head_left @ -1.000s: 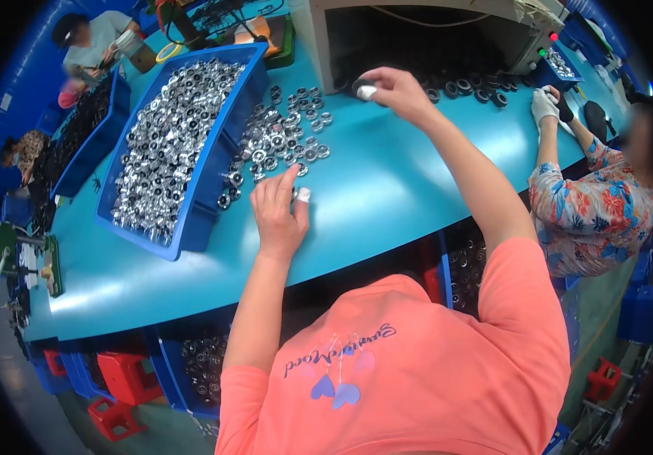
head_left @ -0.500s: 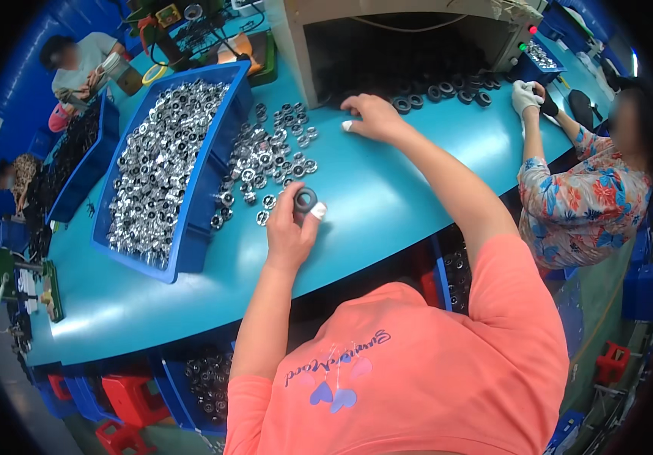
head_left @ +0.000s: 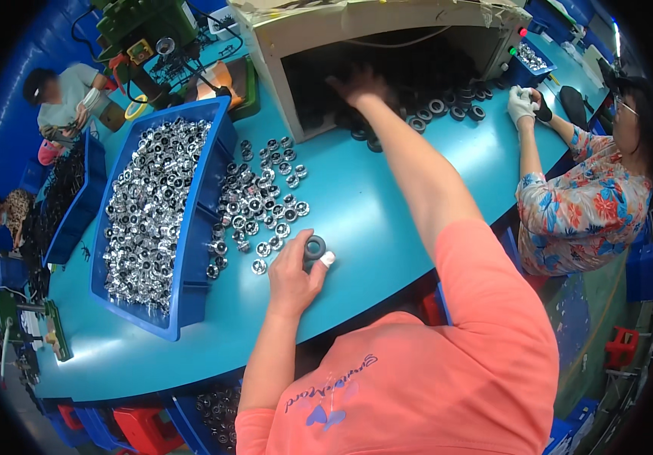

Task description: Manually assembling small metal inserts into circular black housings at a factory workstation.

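Note:
My left hand (head_left: 293, 271) grips a small black rubber tyre (head_left: 314, 246) between its fingers and thumb, just above the table. White tape wraps that thumb's tip. Shiny chrome wheel hubs (head_left: 254, 203) lie loose beside it, to the left and beyond. My right arm stretches forward, and my right hand (head_left: 362, 85) is inside the opening of a pale box-like housing (head_left: 281, 98). Its fingers look spread, slightly blurred, with nothing seen in them. Around and below this hand lie many black tyres (head_left: 419, 123), those deeper inside being dark and hard to make out.
A blue bin (head_left: 167, 326) full of chrome hubs stands left on the turquoise table (head_left: 364, 205). Beyond it is a green machine (head_left: 144, 30). Another blue bin (head_left: 76, 212) holds dark parts. To the right, a co-worker (head_left: 580, 205) in a floral top works, one hand gloved.
My right hand has moved forward from the table in front of the housing into its opening. My left hand keeps the tyre. The view has shifted, with the table lower in the picture.

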The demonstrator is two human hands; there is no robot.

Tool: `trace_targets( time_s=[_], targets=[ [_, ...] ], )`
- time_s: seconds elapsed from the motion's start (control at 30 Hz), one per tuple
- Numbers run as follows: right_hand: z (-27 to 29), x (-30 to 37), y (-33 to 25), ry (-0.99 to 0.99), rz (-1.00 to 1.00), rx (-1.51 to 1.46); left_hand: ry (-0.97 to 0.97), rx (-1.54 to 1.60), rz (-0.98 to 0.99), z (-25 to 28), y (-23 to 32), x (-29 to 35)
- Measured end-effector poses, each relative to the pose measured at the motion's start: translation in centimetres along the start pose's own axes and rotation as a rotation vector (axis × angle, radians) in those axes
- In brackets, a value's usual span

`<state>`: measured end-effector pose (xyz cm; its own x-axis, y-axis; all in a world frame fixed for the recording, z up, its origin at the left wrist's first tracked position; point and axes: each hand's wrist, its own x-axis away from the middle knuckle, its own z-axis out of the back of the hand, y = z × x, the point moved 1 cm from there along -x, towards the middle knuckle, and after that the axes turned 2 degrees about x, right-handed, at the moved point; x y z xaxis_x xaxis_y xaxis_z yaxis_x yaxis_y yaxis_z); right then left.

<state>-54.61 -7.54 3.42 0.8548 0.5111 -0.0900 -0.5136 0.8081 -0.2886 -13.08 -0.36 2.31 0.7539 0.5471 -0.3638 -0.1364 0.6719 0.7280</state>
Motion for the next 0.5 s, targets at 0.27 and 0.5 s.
trace_targets(
  time_s=[0.27, 0.5],
  targets=[
    [0.5, -0.1, -0.3, 0.08, 0.488, -0.158, 0.027, 0.111, 0.129, 0.3, -1.1, 0.2],
    [2.6, 12.3, 10.8, 0.198, 0.474, 0.174, -0.019, 0.04, 0.092, -0.3, -1.0, 0.1]
  ],
)
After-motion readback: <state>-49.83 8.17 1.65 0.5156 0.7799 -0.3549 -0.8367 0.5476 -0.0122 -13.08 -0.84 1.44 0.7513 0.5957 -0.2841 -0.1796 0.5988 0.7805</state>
